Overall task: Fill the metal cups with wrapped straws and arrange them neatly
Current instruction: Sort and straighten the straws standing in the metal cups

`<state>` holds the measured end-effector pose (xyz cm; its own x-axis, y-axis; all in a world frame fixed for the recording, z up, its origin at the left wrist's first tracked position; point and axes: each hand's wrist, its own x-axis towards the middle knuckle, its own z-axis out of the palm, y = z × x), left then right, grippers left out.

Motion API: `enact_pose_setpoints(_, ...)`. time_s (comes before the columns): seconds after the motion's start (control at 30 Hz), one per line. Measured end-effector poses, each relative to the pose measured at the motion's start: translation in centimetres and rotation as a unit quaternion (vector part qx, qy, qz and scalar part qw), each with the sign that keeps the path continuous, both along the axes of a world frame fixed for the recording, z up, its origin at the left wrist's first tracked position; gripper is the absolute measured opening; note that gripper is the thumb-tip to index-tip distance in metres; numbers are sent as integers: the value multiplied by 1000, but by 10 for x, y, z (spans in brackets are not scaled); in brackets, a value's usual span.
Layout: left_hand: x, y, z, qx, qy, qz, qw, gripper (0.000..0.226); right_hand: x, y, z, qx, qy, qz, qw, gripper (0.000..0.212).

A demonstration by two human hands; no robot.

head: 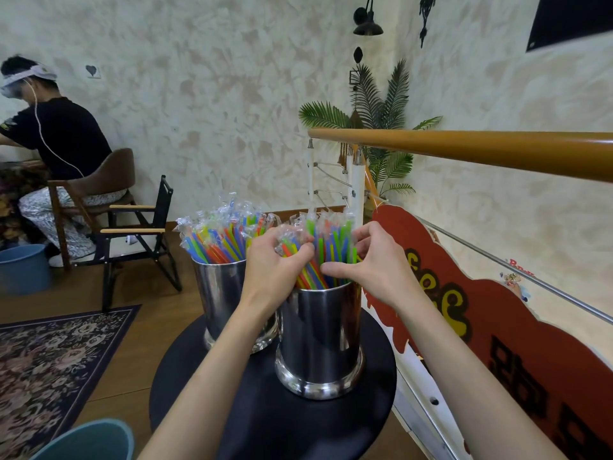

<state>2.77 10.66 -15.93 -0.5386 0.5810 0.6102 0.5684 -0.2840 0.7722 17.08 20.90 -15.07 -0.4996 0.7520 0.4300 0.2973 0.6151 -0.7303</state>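
Two shiny metal cups stand on a round black table (331,423). The left cup (222,293) is packed with wrapped coloured straws (225,237) that fan out to the left. The right cup (320,340), nearer to me, also holds wrapped straws (331,244). My left hand (272,263) grips a bunch of these straws at the cup's left side. My right hand (374,263) curls round the straws from the right, thumb pointing left across the front of the bundle.
A red cut-out sign (497,327) and a wooden stair handrail (497,151) stand close on the right. A folding chair (139,234) and a seated person (56,154) are at the left. Blue buckets (23,267) (86,439) sit on the floor beside a patterned rug (49,366).
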Motion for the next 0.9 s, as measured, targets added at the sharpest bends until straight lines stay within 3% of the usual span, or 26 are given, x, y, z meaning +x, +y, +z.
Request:
enact_pose_setpoints(0.13,1,-1,0,-3,-6,0,1000,15,-1,1,0,2,-4,-6,1000,62)
enact_pose_setpoints(0.6,-1,-1,-1,6,13,1,1000,17,-5,9,-5,34,18,-22,999,4)
enact_pose_setpoints(0.73,-2,0,-1,7,16,8,1000,18,-4,9,-5,37,24,-20,999,18)
enact_pose_setpoints(0.83,-1,0,0,9,18,6,1000,20,-4,8,-4,8,49,-15,999,2)
enact_pose_setpoints(0.9,0,-1,1,11,18,-1,1000,22,-3,7,-3,-19,72,3,997,22)
